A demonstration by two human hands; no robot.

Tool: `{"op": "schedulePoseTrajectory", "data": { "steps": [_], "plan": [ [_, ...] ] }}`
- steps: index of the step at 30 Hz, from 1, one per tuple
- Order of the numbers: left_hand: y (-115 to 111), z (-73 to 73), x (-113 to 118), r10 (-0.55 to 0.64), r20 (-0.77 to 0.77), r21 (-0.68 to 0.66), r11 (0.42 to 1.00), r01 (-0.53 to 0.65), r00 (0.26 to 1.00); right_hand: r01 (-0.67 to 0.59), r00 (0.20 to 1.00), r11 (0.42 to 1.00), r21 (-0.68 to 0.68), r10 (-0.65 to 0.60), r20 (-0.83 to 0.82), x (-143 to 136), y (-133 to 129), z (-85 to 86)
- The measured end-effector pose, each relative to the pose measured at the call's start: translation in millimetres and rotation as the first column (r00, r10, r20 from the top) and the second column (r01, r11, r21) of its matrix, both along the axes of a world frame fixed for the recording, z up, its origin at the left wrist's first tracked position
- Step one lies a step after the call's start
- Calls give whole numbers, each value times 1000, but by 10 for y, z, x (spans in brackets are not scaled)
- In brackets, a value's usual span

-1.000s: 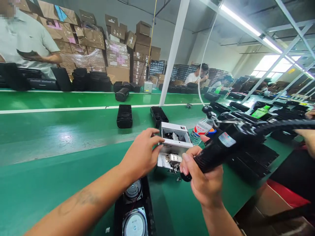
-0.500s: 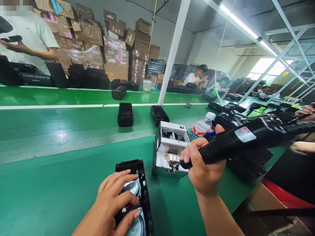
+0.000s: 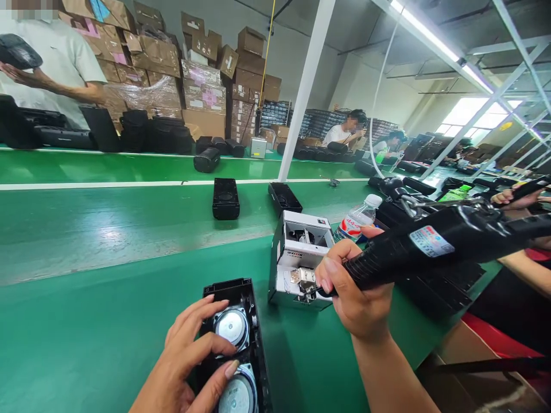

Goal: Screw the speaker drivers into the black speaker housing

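The left hand (image 3: 185,367) rests spread-fingered on the open speaker housing (image 3: 235,338) on the green surface (image 3: 86,321). The right hand (image 3: 353,292) has its fingers closed around a black electric screwdriver (image 3: 430,244), whose tip seemingly touches the screw feeder box (image 3: 301,258).

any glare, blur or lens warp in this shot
Head view: ceiling strip lights and far window blow out white; sheen glares on the green bench; wide-angle warp bends the white post; left hand and right hand look sharp.

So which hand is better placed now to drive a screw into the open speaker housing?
Right, probably: the right hand already grips the electric screwdriver, tip at the screw feeder. The left hand rests on the speaker housing.
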State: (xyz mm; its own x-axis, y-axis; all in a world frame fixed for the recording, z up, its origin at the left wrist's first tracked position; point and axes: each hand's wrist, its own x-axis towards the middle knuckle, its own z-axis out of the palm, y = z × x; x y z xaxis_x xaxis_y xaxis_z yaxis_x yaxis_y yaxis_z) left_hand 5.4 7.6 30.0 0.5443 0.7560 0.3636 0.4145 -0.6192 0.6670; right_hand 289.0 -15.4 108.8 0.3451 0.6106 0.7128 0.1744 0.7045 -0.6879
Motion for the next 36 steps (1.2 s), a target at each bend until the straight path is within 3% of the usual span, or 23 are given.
{"op": "schedulePoseTrajectory", "data": {
  "steps": [4,10,17,24,30,36],
  "plan": [
    [10,-31,9,-11,39,-10,1000,11,999,-58,998,998,-13,58,2,42,12,-3],
    [-12,-28,40,9,86,-44,999,-5,996,71,997,997,-9,-71,-3,-25,19,19],
    [4,-66,49,-4,116,-52,999,10,993,-14,977,972,-236,-37,-212,-273,-250,-27],
    [11,-90,44,-61,117,-73,995,70,991,-119,931,990,-74,85,-355,-481,-591,110],
    [-8,-65,40,-65,112,-79,994,74,992,-160,947,981,-112,121,-297,-819,-459,104],
    [17,-60,39,-84,120,-57,994,91,989,-173,961,970,-172,128,-244,-973,-355,-95]
  ]
}}
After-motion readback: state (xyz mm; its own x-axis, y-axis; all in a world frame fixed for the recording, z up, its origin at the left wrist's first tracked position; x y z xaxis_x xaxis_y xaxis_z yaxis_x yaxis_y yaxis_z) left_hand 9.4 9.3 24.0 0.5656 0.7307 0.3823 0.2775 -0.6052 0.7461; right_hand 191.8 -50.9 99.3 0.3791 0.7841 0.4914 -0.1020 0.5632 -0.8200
